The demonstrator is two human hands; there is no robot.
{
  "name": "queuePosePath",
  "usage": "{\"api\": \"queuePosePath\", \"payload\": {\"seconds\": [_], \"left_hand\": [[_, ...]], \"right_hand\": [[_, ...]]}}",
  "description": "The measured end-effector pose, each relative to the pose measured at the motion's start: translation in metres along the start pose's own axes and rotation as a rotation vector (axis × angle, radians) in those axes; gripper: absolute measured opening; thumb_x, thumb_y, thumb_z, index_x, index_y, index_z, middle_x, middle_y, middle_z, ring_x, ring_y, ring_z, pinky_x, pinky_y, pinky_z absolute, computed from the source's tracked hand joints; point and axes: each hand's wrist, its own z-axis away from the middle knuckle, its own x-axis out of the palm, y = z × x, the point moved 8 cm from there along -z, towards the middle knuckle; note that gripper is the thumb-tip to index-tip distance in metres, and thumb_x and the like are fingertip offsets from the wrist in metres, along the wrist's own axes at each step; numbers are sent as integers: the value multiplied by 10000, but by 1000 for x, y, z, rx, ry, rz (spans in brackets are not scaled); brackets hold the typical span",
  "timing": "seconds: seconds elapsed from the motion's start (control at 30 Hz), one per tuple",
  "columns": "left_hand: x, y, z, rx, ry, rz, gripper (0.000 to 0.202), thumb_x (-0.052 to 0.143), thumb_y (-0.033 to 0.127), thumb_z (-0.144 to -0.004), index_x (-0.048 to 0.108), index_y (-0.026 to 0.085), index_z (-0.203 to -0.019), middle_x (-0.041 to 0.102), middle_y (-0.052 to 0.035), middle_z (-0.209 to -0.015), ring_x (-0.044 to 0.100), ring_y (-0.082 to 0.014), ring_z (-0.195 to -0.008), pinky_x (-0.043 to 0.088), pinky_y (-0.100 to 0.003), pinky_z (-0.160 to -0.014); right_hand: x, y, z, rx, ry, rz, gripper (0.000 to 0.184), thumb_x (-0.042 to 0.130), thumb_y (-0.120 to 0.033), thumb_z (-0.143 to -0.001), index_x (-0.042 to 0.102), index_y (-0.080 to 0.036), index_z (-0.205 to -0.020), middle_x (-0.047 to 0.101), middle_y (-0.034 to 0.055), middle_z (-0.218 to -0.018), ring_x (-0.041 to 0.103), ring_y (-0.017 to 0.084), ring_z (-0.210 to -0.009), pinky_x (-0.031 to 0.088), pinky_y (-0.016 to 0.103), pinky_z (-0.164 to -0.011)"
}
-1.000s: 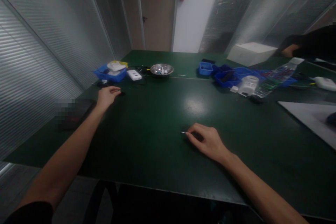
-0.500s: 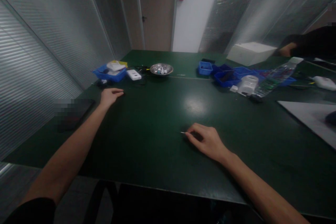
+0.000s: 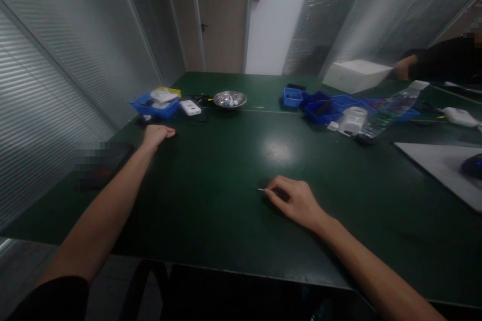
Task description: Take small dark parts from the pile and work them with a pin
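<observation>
Over the middle of the green table (image 3: 211,180), my right hand (image 3: 295,200) is closed in a pinch. A short, thin, whitish pin-like piece (image 3: 260,189) sticks out to the left from between its thumb and forefinger; its exact kind is too small to tell. My left hand (image 3: 156,134) reaches far out on the left side with its fingers pressed together. Whatever is in it, if anything, is hidden. Just beyond that hand stands a blue basket (image 3: 165,109) with white and yellow items, and a white boxy device (image 3: 190,107) lies to its right.
At the back is a metal bowl (image 3: 241,102) of small objects. Blue trays (image 3: 320,116), a clear plastic bottle (image 3: 395,109) and a white box (image 3: 356,75) stand right. A mouse (image 3: 473,166) rests on a grey mat (image 3: 433,158). Another person's arm (image 3: 433,62) shows far right.
The view has shifted slightly to the right, bringing more of the mouse into sight. My left hand's fingers look closer together; my right hand keeps its pinch.
</observation>
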Motion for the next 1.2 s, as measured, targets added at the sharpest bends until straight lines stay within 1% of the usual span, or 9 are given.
{"api": "queuePosePath", "payload": {"seconds": [0.1, 0.33, 0.57, 0.63, 0.7, 0.83, 0.93, 1.03, 1.2], "left_hand": [[-2, -2, 5, -11, 21, -40, 225, 709, 232, -707, 799, 158, -899, 758, -114, -878, 687, -288, -840, 537, -411, -805], [11, 40, 52, 506, 74, -586, 303, 488, 307, -965, 750, 158, -985, 628, -179, -1137, 558, -355, -1104, 467, -458, -910], [20, 49, 60, 479, 11, -520, 304, 456, 265, -981, 738, 149, -980, 582, -163, -1067, 562, -332, -1031, 448, -469, -936], [31, 66, 76, 526, -65, -475, 283, 487, 284, -986, 748, 175, -993, 589, -134, -1057, 578, -300, -1003, 468, -442, -916], [55, 93, 110, 643, -194, -437, 255, 519, 297, -992, 751, 198, -1022, 598, -109, -1054, 591, -269, -977, 489, -410, -875], [118, 159, 215, 961, -511, -274, 242, 518, 260, -1025, 738, 197, -1101, 613, -95, -1072, 594, -221, -951, 502, -375, -837], [149, 190, 273, 1056, -638, -138, 233, 518, 251, -1036, 742, 196, -1074, 621, -91, -1032, 600, -211, -957, 508, -367, -848], [157, 198, 289, 989, -684, 6, 189, 580, 260, -1013, 726, 209, -1120, 618, -88, -1069, 602, -214, -1015, 511, -369, -900], [156, 189, 280, 854, -750, 98, 260, 644, 212, -969, 661, 226, -1228, 609, -75, -1112, 595, -207, -1033, 502, -364, -911]], "right_hand": [[1, 0, 0, -5, -9, -6, 240, 518, -388, -1028, 684, -225, -966, 706, 22, -891, 618, 132, -684, 441, 263, -628], [0, 0, 0, -10, 5, 19, 236, 523, -386, -1023, 683, -228, -950, 703, 17, -872, 617, 134, -676, 431, 267, -626], [0, -2, 1, -8, 13, 22, 227, 529, -384, -1018, 680, -232, -941, 701, 7, -865, 606, 127, -655, 434, 260, -623], [0, -3, 1, -11, 15, 19, 222, 532, -382, -1019, 676, -232, -941, 700, 7, -860, 605, 128, -652, 435, 260, -627], [0, -3, 0, -13, 14, 15, 218, 534, -380, -1020, 674, -231, -944, 700, 10, -862, 607, 129, -656, 436, 259, -630], [-1, -1, 1, -4, 23, 12, 222, 532, -384, -1022, 675, -230, -950, 695, 14, -860, 602, 133, -653, 429, 260, -619], [-2, -2, 2, -4, 39, 5, 217, 535, -380, -1019, 668, -228, -940, 687, 13, -841, 594, 135, -645, 427, 263, -626], [-2, -4, 3, -4, 35, 5, 201, 538, -366, -1016, 661, -225, -942, 685, 16, -841, 593, 139, -658, 420, 264, -631], [-1, 1, 2, 18, 49, 33, 197, 545, -361, -1009, 659, -224, -927, 683, 14, -844, 597, 139, -667, 407, 266, -636]]}}
